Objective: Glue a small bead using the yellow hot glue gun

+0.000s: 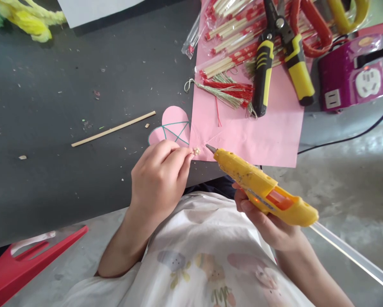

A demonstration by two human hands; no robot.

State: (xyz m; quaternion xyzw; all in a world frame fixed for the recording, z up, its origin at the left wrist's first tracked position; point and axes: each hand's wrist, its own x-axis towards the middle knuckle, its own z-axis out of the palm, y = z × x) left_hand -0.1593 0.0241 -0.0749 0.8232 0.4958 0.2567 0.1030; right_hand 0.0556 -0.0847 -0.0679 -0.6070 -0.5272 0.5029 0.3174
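Between thumb and fingertips, my left hand point(161, 172) pinches a small pale gold, bead-like ornament point(196, 151) above the front edge of the pink sheet point(274, 145). My right hand point(268, 221) is wrapped round a yellow hot glue gun point(255, 183), its metal nozzle pointing left and a short gap away from the ornament. A clear glue stick point(354, 256) juts out of the gun's rear. Partly covered by my left hand, a pink heart-shaped paper point(176, 121) with green star lines lies on the dark table.
A thin wooden stick point(113, 129) lies on the dark table point(50, 179) among scraps. Yellow-handled pliers point(263, 79), tassels point(229, 90) and wrapped stick bundles point(232, 38) cover the sheet's far part. At right are a purple power socket box point(341, 72) and a black cord point(344, 140).
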